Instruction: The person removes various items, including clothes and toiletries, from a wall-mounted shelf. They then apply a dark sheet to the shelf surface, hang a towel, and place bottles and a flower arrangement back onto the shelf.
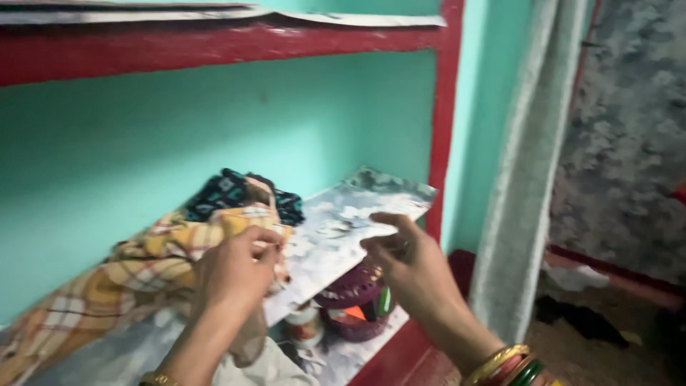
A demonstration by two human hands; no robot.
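Observation:
My left hand (236, 275) pinches the edge of a yellow and red checked cloth (136, 275) that lies on the shelf liner (343, 221), a marbled grey sheet over a turquoise wall shelf. My right hand (411, 268) hovers to the right of it with fingers apart and holds nothing; bangles ring its wrist. A dark patterned cloth (221, 191) lies bunched behind the checked one, against the turquoise back wall.
A red shelf frame (446, 107) borders the niche on the top and right. On the lower shelf stand a purple lidded container (354, 304) and a small jar (304, 325). A pale curtain (525, 171) hangs to the right.

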